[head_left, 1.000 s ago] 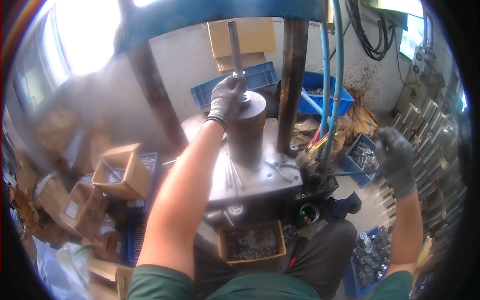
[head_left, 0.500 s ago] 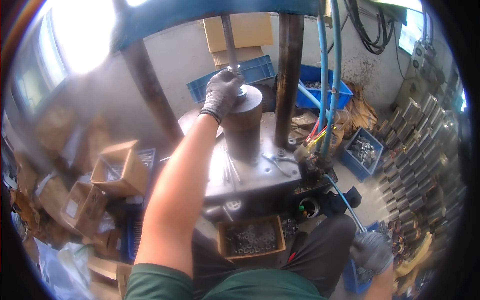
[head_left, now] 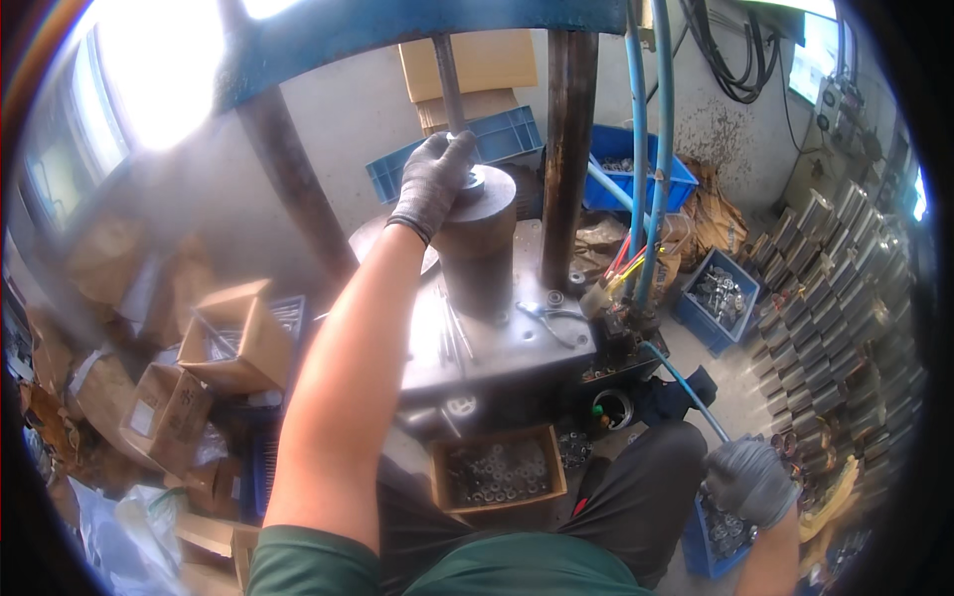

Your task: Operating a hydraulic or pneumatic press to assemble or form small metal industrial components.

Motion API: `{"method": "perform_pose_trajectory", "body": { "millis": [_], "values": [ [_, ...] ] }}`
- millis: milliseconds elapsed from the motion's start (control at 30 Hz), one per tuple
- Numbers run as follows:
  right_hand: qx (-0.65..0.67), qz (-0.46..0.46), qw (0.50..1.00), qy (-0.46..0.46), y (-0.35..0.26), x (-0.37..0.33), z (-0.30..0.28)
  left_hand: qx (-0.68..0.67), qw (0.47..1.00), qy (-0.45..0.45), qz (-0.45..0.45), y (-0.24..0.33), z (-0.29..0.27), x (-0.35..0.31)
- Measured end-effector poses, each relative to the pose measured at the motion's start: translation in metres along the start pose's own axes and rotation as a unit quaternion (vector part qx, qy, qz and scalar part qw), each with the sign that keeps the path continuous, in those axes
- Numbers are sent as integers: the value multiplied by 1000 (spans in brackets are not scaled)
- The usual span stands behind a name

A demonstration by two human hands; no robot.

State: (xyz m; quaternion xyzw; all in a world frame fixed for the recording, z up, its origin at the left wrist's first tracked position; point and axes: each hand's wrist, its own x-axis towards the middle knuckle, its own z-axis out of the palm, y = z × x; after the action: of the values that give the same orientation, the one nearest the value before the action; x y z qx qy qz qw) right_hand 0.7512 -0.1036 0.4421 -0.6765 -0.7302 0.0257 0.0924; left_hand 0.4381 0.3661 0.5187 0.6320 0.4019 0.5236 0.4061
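My left hand (head_left: 429,187), in a dark grey glove, reaches to the top of a thick steel cylinder (head_left: 479,248). Its fingers close around a small shiny metal part (head_left: 453,136), mostly hidden by the glove, right under the thin vertical ram rod (head_left: 449,84). A round metal piece (head_left: 475,181) sits on the cylinder beside my fingers. Low on the right, my gloved right hand (head_left: 752,481) is wrapped around the end of a light blue lever (head_left: 688,387).
Pliers (head_left: 547,320) and thin rods (head_left: 457,328) lie on the press table (head_left: 427,368). A box of washers (head_left: 500,512) stands between my legs. Blue bins (head_left: 717,338), stacked metal tubes (head_left: 825,308), cartons (head_left: 234,363) and dark posts (head_left: 571,159) surround me.
My right hand has moved a little up and to the right with the lever's end. The left hand remains at the top of the cylinder, its fingers slightly shifted.
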Motion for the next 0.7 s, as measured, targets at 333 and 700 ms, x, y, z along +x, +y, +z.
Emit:
{"method": "perform_pose_trajectory", "body": {
  "millis": [333,700],
  "values": [
    [-45,4,995,-88,1,-1,-3,27,999,-15,20,-10,-2,7],
    [-55,-18,990,-128,2,10,-19,-18,1000,-23,8,-10,-1,6]
  ]
}}
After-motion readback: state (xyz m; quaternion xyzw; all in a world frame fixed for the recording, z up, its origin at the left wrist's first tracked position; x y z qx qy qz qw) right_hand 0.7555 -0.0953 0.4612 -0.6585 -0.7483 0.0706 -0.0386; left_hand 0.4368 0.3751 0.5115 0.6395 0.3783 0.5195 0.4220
